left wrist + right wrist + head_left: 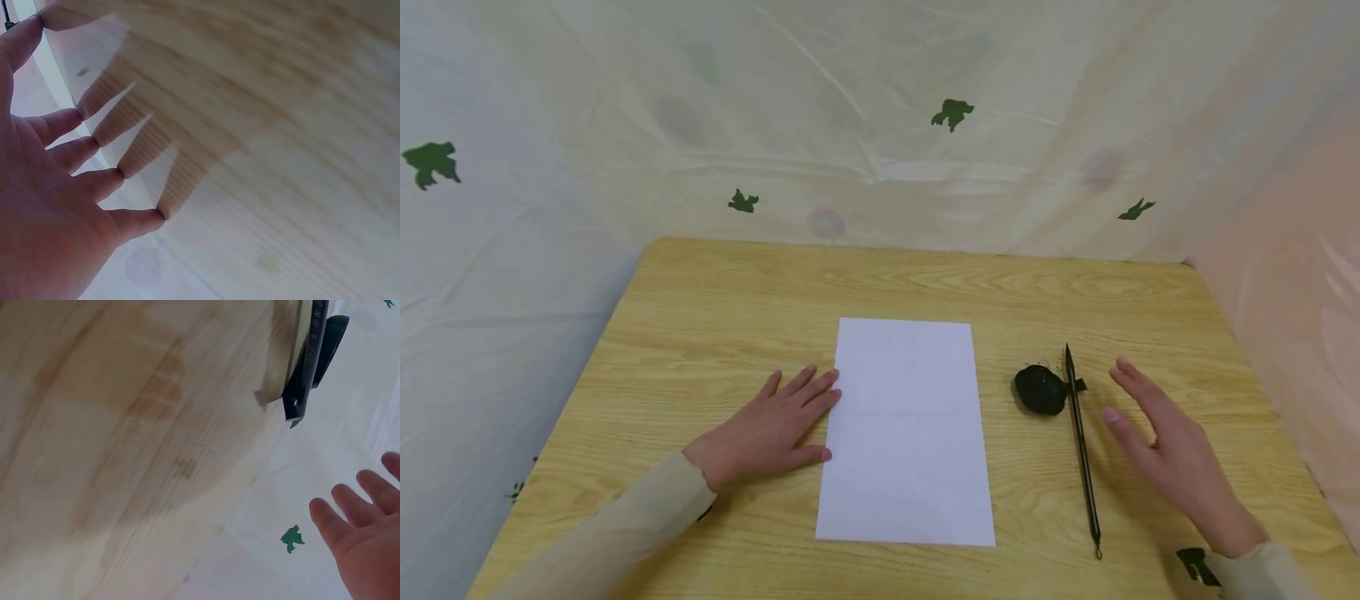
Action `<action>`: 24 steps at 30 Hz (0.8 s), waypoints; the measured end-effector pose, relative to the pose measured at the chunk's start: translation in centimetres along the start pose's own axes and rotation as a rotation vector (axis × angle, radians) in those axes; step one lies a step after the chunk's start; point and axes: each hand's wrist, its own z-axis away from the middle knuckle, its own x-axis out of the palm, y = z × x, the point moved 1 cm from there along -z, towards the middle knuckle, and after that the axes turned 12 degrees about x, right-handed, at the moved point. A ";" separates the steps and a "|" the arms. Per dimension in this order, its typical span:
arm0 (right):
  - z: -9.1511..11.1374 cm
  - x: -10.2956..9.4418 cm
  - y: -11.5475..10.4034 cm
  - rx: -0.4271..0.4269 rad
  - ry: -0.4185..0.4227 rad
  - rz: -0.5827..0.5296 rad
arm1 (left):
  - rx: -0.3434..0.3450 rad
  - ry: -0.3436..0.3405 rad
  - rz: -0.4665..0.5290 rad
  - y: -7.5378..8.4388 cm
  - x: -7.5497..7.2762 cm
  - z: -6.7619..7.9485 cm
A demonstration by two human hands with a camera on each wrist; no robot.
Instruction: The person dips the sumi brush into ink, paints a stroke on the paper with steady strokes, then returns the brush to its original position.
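Observation:
A white sheet of paper (904, 433) lies upright in the middle of the wooden table. My left hand (778, 427) is spread flat at its left edge, and its fingertips touch the table and the paper's border; the left wrist view shows the fingers (100, 184) splayed. Right of the paper, a black writing brush (1082, 450) with a hanging loop at its lower end leans its upper part on a small tab of a round black ink dish (1040, 390). Raised to the right of the brush, my right hand (1172, 454) holds nothing, its fingers extended. Part of the brush (314, 356) shows in the right wrist view.
The wooden table (715, 292) has pale sheeting (865, 100) hanging behind and on both sides, dotted with green leaf-like shapes. The tabletop's far edge runs along the sheeting. Wood surface shows left of the paper and beyond it.

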 end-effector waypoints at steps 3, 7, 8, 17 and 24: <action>0.0 0.0 0.5 -0.042 -0.006 0.067 | -0.005 -0.009 0.000 0.0 0.0 0.0; -0.1 0.5 1.2 -0.138 -0.006 0.148 | -0.006 -0.016 -0.003 0.0 0.1 -0.1; -0.1 0.6 1.4 -0.163 -0.008 0.150 | -0.007 -0.019 -0.004 0.0 0.1 -0.1; -0.4 1.8 2.3 -0.403 0.005 0.129 | -0.015 -0.022 0.002 0.1 -0.1 -0.1; -0.2 1.9 2.0 -0.427 -0.031 0.165 | -0.010 -0.017 0.006 0.1 -0.2 -0.1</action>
